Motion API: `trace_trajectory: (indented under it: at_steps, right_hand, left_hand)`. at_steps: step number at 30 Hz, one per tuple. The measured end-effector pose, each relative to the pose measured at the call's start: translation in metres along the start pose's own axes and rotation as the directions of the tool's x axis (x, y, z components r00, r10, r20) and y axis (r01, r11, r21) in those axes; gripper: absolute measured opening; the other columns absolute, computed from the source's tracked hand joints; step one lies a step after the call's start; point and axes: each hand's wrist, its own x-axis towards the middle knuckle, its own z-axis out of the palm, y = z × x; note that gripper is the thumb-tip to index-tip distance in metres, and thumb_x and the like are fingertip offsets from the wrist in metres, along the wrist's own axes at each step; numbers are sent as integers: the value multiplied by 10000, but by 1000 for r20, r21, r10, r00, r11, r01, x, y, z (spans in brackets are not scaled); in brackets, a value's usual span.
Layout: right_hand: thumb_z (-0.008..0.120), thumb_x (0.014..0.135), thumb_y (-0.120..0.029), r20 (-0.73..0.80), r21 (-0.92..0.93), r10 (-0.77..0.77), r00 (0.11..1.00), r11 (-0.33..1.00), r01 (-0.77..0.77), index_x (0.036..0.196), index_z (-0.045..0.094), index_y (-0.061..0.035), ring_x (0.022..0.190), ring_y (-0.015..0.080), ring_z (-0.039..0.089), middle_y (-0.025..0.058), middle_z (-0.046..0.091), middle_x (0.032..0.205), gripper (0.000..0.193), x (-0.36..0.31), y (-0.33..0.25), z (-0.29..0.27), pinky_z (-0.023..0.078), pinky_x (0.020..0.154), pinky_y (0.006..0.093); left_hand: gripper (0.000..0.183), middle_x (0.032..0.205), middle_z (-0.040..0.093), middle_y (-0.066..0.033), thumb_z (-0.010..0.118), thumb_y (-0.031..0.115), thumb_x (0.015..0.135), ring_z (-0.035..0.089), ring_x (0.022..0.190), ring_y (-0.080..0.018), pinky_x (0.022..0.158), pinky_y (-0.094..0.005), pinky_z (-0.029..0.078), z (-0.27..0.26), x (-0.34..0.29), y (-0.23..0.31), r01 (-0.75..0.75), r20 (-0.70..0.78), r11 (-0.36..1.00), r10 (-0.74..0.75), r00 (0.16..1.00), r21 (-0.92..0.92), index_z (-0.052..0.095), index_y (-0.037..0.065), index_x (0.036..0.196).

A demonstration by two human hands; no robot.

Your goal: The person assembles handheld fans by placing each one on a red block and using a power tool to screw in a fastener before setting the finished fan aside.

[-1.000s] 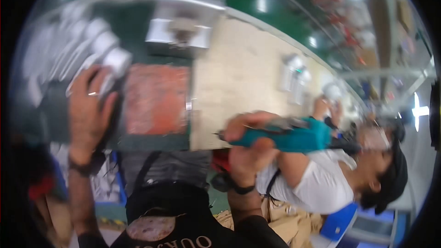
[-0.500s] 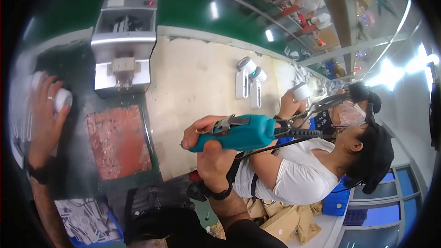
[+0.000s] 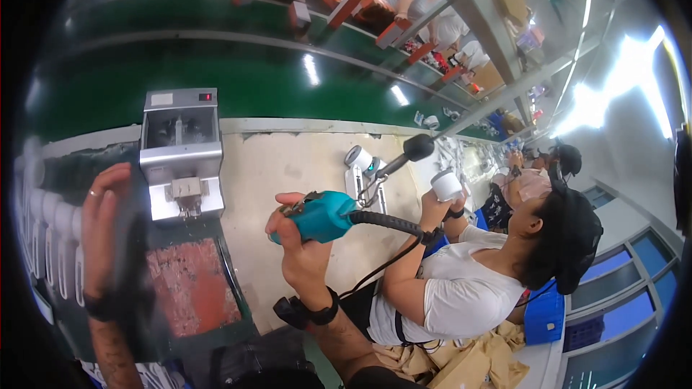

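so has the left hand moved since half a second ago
Yes. Judged against the silver machine standing on the bench, the left hand has shifted rightward, closer to the machine's left side.

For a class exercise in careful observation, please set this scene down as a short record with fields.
Left hand: nothing visibly held; near white devices
Right hand: grips teal tool, black cord attached
Machine: silver box-shaped unit, beyond the reddish slab
Co-worker: white shirt, black cap; holds a white rounded object
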Motion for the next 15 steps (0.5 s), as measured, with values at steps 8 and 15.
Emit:
trace_trajectory:
  at_steps: [8, 15]
  right_hand:
    - [692, 984, -337, -67, -39, -106, 992, 994, 103, 1271, 539, 40, 780, 124, 603, 41, 643, 833, 497, 32, 23, 24, 474, 685, 273]
    - [703, 928, -528, -79, -107, -212, 974, 973, 204, 1277, 518, 30, 731, 161, 609, 81, 641, 840, 683, 31, 45, 24, 486, 641, 278]
  left_hand:
    - [481, 1278, 567, -92, 550, 284, 1022, 539, 1134, -143, 1003, -302, 413, 34, -18, -63, 245, -47, 814, -316, 948, -526, 498, -14, 1395]
    - [296, 1009, 512, -13, 607, 96, 917, 488, 948, -101, 881, -243, 389, 45, -13, -55, 286, -77, 865, -346, 935, -411, 516, 38, 1193]
